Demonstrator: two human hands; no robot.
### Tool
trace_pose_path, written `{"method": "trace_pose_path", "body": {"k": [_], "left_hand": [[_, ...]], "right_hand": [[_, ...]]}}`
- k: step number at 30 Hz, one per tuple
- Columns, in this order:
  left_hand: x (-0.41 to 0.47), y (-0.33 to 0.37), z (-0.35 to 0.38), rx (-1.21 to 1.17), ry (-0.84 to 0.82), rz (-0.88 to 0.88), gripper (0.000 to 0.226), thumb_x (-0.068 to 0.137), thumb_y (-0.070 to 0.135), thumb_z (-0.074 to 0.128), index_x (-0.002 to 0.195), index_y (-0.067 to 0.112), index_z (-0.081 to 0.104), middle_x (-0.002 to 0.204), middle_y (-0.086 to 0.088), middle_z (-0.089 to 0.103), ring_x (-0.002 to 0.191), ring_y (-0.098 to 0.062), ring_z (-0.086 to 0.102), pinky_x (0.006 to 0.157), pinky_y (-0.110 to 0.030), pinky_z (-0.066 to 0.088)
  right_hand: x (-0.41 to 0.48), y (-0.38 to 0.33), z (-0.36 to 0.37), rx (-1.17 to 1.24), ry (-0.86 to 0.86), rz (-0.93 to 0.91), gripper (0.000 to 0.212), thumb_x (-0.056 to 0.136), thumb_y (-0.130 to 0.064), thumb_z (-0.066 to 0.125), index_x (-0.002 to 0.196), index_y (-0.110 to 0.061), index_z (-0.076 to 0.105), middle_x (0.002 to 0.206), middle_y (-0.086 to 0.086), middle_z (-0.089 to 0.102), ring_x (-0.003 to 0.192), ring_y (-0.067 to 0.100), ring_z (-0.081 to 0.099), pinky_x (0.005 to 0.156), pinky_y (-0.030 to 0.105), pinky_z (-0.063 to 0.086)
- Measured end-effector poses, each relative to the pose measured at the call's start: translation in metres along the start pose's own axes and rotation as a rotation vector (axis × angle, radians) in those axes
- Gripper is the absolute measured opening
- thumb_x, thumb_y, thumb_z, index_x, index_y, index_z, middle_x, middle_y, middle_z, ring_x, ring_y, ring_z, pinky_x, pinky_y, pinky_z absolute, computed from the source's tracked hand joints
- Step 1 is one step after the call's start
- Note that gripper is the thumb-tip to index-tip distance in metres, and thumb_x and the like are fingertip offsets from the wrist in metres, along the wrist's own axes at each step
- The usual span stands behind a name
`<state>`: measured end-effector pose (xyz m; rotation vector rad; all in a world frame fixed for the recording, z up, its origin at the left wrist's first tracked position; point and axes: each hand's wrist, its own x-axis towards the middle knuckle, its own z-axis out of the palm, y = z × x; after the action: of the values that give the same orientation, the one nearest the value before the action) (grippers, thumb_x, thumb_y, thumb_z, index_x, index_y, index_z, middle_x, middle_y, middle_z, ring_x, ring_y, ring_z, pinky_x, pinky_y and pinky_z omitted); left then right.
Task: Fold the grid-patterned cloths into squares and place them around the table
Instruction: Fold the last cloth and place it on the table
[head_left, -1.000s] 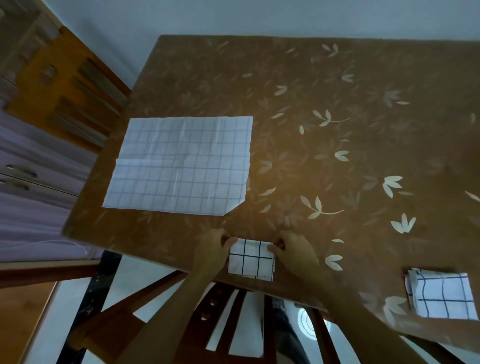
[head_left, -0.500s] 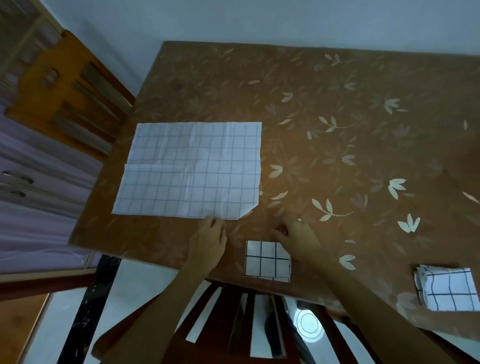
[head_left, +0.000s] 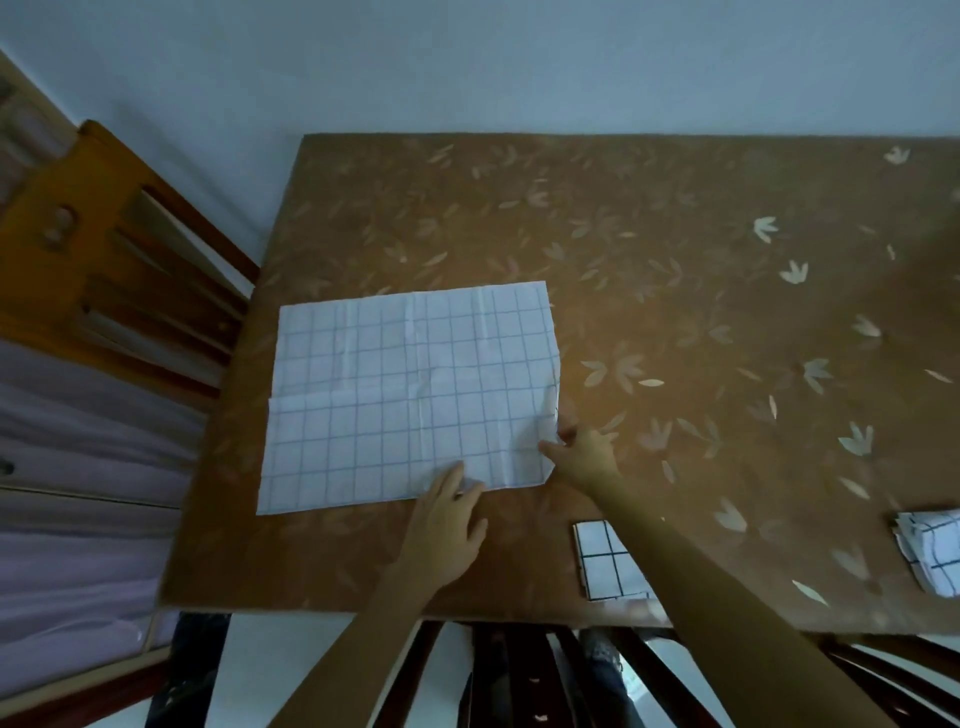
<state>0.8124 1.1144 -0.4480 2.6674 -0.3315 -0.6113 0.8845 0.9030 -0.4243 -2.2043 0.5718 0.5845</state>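
Three white cloths with grid lines lie on the brown leaf-patterned counter (head_left: 675, 260). The big flat white grid cloth (head_left: 405, 395) lies open, its long side running left to right. The left hand (head_left: 447, 525) rests its straight fingers on the cloth's near edge. The right hand (head_left: 584, 452) pinches the cloth's right edge near the corner. One small folded grid square (head_left: 605, 561) sits by the near edge, partly under the right arm. Another folded grid cloth (head_left: 935, 551) lies far right.
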Motion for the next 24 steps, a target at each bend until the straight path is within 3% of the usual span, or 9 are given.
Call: {"method": "trace_pose_path", "body": {"k": [2,4,5,7,10,12,17,21,24], "left_hand": [[-0.005,-0.004,-0.004,-0.036,0.002,0.021,0.051,0.102,0.036,0.049,0.150,0.022,0.041,0.166,-0.005,0.022,0.154,-0.021,0.016,0.124,-0.037,0.017],[-0.009,-0.008,-0.010,-0.090,0.005,0.037,0.049,0.102,0.035,0.050,0.149,0.023,0.042,0.163,-0.002,0.031,0.151,-0.018,0.025,0.122,-0.034,0.021],[-0.011,-0.010,-0.014,-0.140,0.006,0.033,0.049,0.102,0.033,0.051,0.149,0.023,0.042,0.161,-0.001,0.035,0.149,-0.017,0.031,0.121,-0.033,0.023],[-0.012,-0.010,-0.026,-0.263,0.027,-0.006,0.051,0.102,0.032,0.052,0.150,0.022,0.039,0.159,0.000,0.040,0.144,-0.016,0.038,0.120,-0.034,0.030],[-0.008,-0.008,-0.054,-0.369,0.132,-0.056,0.054,0.101,0.030,0.055,0.152,0.022,0.037,0.157,0.001,0.041,0.143,-0.017,0.040,0.118,-0.036,0.036],[-0.003,-0.003,-0.079,-0.438,0.190,-0.054,0.059,0.098,0.032,0.061,0.151,0.024,0.036,0.156,0.004,0.041,0.142,-0.016,0.040,0.115,-0.038,0.039],[0.008,0.017,-0.158,-0.614,0.269,0.051,0.070,0.091,0.035,0.071,0.152,0.030,0.036,0.155,0.008,0.041,0.142,-0.014,0.039,0.115,-0.037,0.036],[-0.007,0.068,-0.204,-0.659,0.223,0.271,0.066,0.092,0.049,0.066,0.150,0.040,0.037,0.155,0.020,0.037,0.141,-0.007,0.039,0.115,-0.037,0.036],[-0.037,0.122,-0.225,-0.681,0.222,0.472,0.063,0.091,0.053,0.064,0.148,0.036,0.043,0.151,0.019,0.046,0.136,0.000,0.046,0.113,-0.037,0.041]], "right_hand": [[-0.003,-0.006,0.009,-0.032,0.028,-0.031,0.019,0.091,-0.020,0.064,0.077,-0.006,0.065,0.074,0.008,0.064,0.071,0.023,0.062,0.067,0.033,0.049],[-0.008,-0.013,0.016,-0.044,0.054,-0.106,0.036,0.086,-0.014,0.061,0.055,-0.014,0.044,0.053,0.000,0.044,0.051,0.015,0.042,0.052,0.030,0.034],[-0.014,-0.018,0.016,-0.042,0.062,-0.154,0.036,0.083,-0.012,0.060,0.054,-0.014,0.039,0.050,-0.001,0.038,0.049,0.016,0.037,0.051,0.030,0.030],[-0.028,-0.030,0.008,-0.029,0.052,-0.254,0.025,0.082,-0.015,0.059,0.061,-0.008,0.048,0.056,0.004,0.050,0.053,0.021,0.045,0.054,0.032,0.038],[-0.058,-0.048,-0.017,0.091,0.012,-0.383,0.014,0.089,-0.023,0.059,0.091,-0.011,0.067,0.089,0.002,0.073,0.084,0.019,0.068,0.076,0.038,0.054],[-0.084,-0.061,-0.042,0.206,0.019,-0.462,0.014,0.087,-0.026,0.059,0.082,-0.013,0.063,0.088,-0.002,0.072,0.087,0.017,0.068,0.078,0.041,0.055],[-0.154,-0.094,-0.118,0.496,-0.009,-0.646,0.015,0.080,-0.018,0.058,0.065,-0.017,0.053,0.073,-0.011,0.059,0.073,0.005,0.055,0.069,0.018,0.043],[-0.199,-0.100,-0.165,0.686,-0.065,-0.726,0.007,0.066,-0.025,0.058,0.059,-0.023,0.055,0.067,-0.008,0.050,0.066,0.012,0.048,0.060,0.025,0.038],[-0.230,-0.093,-0.189,0.799,-0.089,-0.758,0.013,0.063,-0.018,0.057,0.064,-0.005,0.055,0.069,0.005,0.047,0.067,0.018,0.047,0.058,0.027,0.037]]}}
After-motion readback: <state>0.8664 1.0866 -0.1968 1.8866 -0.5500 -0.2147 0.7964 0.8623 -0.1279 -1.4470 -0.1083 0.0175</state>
